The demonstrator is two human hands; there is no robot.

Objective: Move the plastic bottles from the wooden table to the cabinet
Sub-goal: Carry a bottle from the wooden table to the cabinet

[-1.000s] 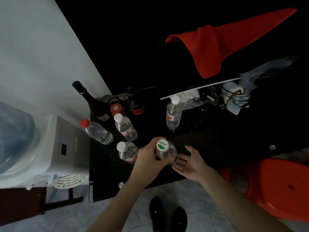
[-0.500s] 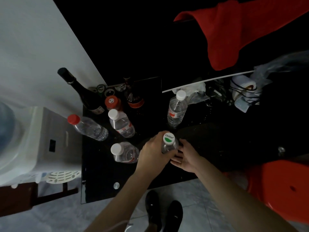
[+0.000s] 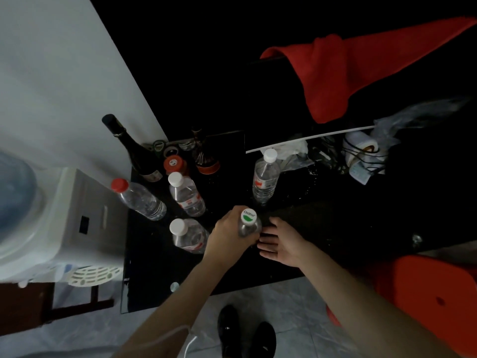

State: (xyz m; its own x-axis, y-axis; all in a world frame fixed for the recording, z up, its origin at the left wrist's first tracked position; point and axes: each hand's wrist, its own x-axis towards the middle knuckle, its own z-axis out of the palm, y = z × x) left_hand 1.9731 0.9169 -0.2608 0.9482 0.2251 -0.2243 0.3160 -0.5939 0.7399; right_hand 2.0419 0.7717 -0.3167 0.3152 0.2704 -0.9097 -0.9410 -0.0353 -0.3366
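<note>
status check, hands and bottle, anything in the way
Left hand grips green-capped bottle over black cabinet top. Right hand open beside it. White-capped bottle close at left; spot below looks free.

— What is the person wearing on the arms?

— Nothing that shows. Both forearms are bare right up to the bottom edge of the view, with no sleeve, watch or band on either wrist. The left hand [image 3: 227, 235] and the right hand [image 3: 282, 244] carry no rings or gloves that can be made out in the dim light.

— And lower down?

— A pair of black shoes [image 3: 245, 334], glossy, with rounded toes, seen from above side by side. A thin white cord [image 3: 189, 343] loops down near the left forearm; where it starts is hidden
</note>
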